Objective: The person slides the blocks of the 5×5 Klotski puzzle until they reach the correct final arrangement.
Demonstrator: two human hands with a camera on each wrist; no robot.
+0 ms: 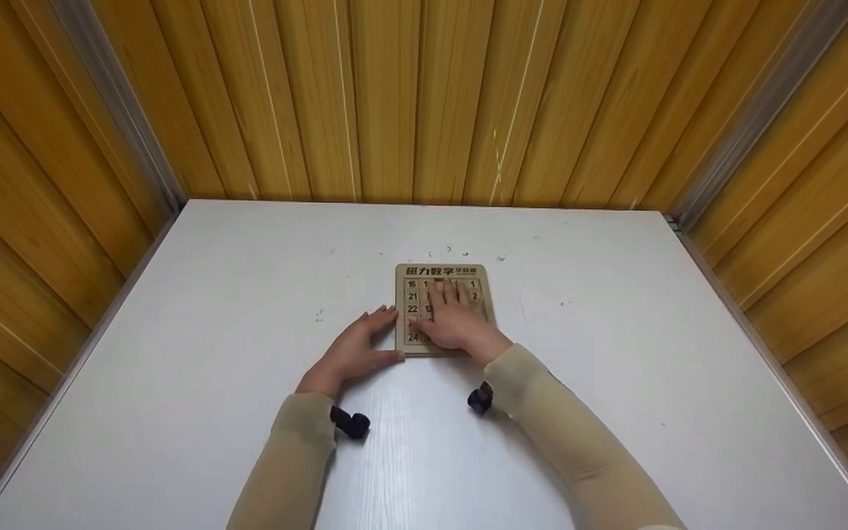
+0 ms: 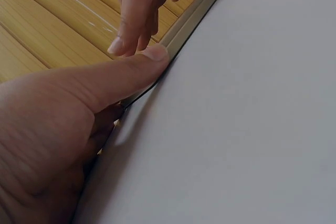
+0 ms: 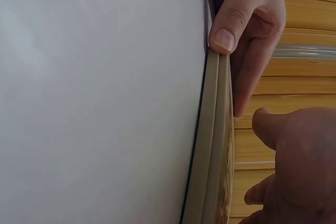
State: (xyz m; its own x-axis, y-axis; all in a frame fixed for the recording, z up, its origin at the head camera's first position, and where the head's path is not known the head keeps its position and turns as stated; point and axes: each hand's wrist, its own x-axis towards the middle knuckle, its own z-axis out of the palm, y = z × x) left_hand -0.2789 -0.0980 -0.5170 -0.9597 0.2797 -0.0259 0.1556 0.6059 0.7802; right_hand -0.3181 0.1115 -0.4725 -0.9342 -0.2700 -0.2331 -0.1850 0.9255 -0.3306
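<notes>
A flat wooden sliding number puzzle (image 1: 412,309) lies on the white table, with numbered tiles and dark Chinese characters along its far edge. My left hand (image 1: 354,350) holds it by the near left corner. Its thumb (image 2: 149,59) presses the near edge while the other fingers lie along the left side. Over the tiles, my right hand (image 1: 457,320) is spread, fingertips pointing toward the far edge, and covers the middle columns. Numbers such as 16, 21, 22 and 24 show at the left, 1 and 2 at the right.
The white table (image 1: 247,272) has small dark marks beyond the puzzle. Wood-patterned panels (image 1: 387,103) stand behind and at both sides, with grey metal posts (image 1: 111,88) at the corners. Black wrist cameras (image 1: 351,424) protrude from both sleeves.
</notes>
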